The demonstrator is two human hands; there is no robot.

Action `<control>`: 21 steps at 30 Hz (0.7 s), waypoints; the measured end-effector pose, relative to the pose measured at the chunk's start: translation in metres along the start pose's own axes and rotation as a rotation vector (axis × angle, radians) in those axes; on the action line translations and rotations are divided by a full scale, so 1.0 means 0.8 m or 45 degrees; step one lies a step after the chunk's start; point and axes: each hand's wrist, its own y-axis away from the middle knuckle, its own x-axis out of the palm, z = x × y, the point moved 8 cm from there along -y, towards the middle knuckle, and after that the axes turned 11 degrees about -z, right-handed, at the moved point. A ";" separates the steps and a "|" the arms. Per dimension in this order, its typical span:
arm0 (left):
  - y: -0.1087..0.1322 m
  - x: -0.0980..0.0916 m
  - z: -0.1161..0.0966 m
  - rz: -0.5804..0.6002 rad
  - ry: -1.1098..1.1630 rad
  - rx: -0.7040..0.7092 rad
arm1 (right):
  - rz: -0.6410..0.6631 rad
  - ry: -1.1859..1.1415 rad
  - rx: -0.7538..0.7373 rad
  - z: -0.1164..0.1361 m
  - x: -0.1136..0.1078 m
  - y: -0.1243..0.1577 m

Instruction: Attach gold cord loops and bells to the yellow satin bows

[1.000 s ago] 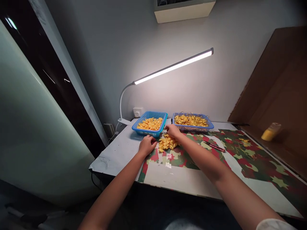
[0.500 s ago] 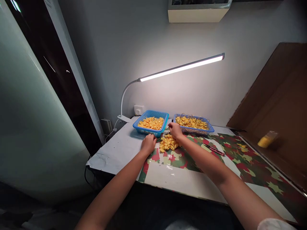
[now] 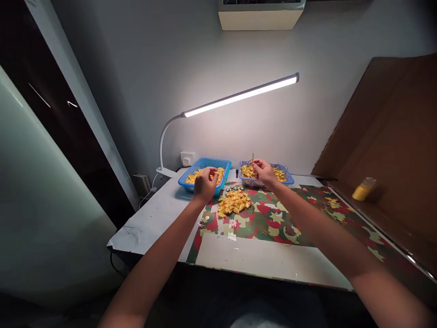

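Observation:
Two blue baskets stand at the back of the table. My left hand (image 3: 205, 184) reaches over the left blue basket (image 3: 191, 181) of folded yellow pieces, fingers curled; what it holds is too small to see. My right hand (image 3: 263, 172) hovers over the right blue basket (image 3: 287, 180) of thin yellow strands, pinching a thin strand that sticks up. A loose pile of yellow folded pieces (image 3: 234, 202) lies on the camouflage-patterned sheet (image 3: 273, 223) between and just in front of both hands.
A white gooseneck lamp (image 3: 239, 95) arches over the baskets, clamped at the back left. A wall socket (image 3: 186, 158) is behind them. A brown board (image 3: 392, 136) leans at the right with a yellow bottle (image 3: 362, 188) beside it. The table's front edge runs across below the sheet.
Both hands lifted off the table by the pile; the left went up over the left basket, the right moved into the right basket and pinched a strand. The view shifted slightly.

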 end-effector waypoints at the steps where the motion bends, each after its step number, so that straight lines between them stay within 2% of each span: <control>1: -0.006 0.011 -0.011 0.059 0.036 0.014 | 0.059 0.001 -0.005 0.006 0.007 0.003; 5: -0.022 0.061 -0.049 0.335 0.136 0.083 | 0.270 0.077 -0.031 0.024 0.032 0.016; 8: -0.025 0.086 -0.056 0.453 0.077 0.068 | 0.422 0.217 0.056 0.010 0.039 0.027; 11: -0.017 0.094 -0.040 0.533 -0.119 -0.002 | 0.507 0.436 0.211 -0.029 0.033 0.043; 15: 0.013 0.085 0.000 0.649 -0.492 -0.114 | 0.451 0.795 0.391 -0.082 0.012 0.067; 18: 0.038 0.078 0.023 0.674 -0.729 -0.197 | 0.406 1.023 0.460 -0.103 0.008 0.080; 21: 0.059 0.082 0.033 0.720 -0.858 -0.249 | 0.421 1.162 0.486 -0.112 0.013 0.085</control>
